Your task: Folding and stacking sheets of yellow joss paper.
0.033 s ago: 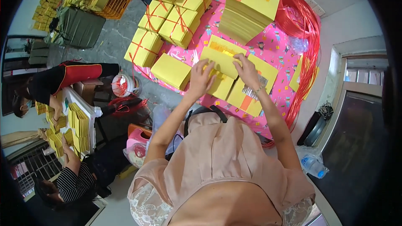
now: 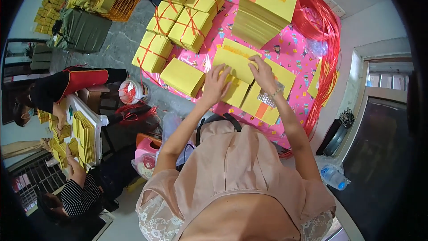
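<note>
Paper (image 2: 235,65), yellow, lies on the desk (image 2: 295,54) under the left hand (image 2: 215,85), grip spread, right hand (image 2: 264,76) curled at its edge, can't tell if pinching; uneven pressure could skew it.

A yellow paper (image 2: 234,64) is touched near its left end by the spread fingers of the left hand (image 2: 216,85) and near its right end by the bent fingers of the right hand (image 2: 264,76). Tied yellow bundles (image 2: 191,29), a tall yellow stack (image 2: 258,27) and red string (image 2: 329,42) are set around it on a pink tablecloth (image 2: 213,47). At the left, a white table (image 2: 99,140) is flanked by two people (image 2: 78,198).
</note>
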Available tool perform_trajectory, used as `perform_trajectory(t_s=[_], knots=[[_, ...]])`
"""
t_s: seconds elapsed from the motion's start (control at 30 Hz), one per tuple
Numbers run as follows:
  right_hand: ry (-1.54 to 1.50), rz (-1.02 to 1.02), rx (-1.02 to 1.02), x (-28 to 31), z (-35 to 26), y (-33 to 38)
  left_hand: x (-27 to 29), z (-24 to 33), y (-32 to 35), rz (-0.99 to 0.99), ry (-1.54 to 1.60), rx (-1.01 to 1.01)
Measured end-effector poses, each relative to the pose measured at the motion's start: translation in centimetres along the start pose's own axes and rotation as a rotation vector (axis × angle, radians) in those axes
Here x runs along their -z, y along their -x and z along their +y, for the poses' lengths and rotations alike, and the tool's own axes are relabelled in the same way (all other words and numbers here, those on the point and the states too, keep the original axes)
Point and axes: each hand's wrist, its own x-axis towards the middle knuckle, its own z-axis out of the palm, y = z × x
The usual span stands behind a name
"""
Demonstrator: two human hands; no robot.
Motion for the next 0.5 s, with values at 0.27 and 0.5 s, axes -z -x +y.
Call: perform_trajectory(t_s=[0.27, 0.5], knots=[[0.064, 0.100, -0.008, -0.2, 2.6, -3.7, -2.8, 0.3, -1.8, -0.193, -0.035, 0.013], [0.135, 0.081, -0.098, -0.6, 2.0, -3.9, -3.7, 0.3, -1.0, -0.295, -0.010, 0.072]])
